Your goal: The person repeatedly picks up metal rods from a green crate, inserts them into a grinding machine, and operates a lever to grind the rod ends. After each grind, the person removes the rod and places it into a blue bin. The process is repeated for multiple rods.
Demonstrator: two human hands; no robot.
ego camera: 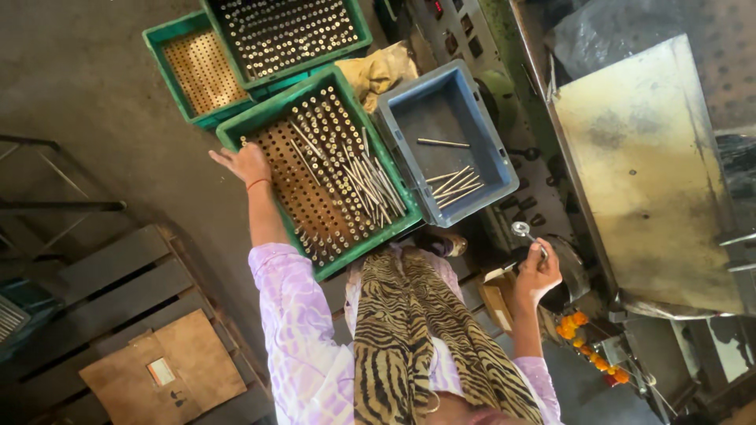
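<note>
Rod (526, 234) pinched in rt grip (538, 273), lt grip (246, 164) on crate (315, 169) rim

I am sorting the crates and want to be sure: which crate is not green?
The blue-grey crate, right of the green crates. It has no perforated insert and holds only a few loose metal rods.

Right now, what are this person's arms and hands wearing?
Both arms wear loose lilac sleeves with a pale wavy pattern, pushed up so the forearms are bare. The left hand has a thin red-orange thread bangle at the wrist. The right hand is bare, with no glove. A tiger-striped scarf hangs between them.
</note>
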